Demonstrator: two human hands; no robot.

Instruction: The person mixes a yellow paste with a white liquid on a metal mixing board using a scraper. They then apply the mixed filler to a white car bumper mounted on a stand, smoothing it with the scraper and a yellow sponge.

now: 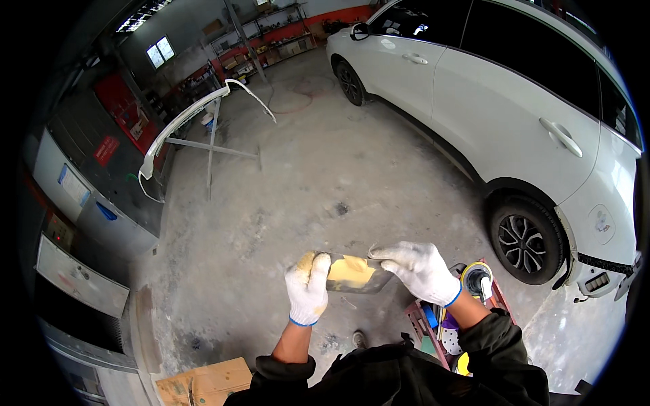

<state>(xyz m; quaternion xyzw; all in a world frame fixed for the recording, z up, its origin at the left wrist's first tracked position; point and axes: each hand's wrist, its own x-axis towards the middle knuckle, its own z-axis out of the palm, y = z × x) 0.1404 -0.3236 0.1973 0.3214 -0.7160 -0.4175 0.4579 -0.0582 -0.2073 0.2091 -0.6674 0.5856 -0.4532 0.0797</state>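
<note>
At four o'clock from the flat grey plate point(380, 280) bearing smeared yellow paste point(345, 271), a red tray point(502, 298) contains a perforated white disc point(451, 342); the left hand point(307, 287) grasps the plate's nine-o'clock end, the right hand's point(421, 272) finger grip, three o'clock, indeterminable.

You've got a white car point(501, 95) on your right, curved white panel point(172, 127) on metal stand point(212, 147) far left, cardboard point(210, 380) near left, shelves point(292, 49) far back.
</note>
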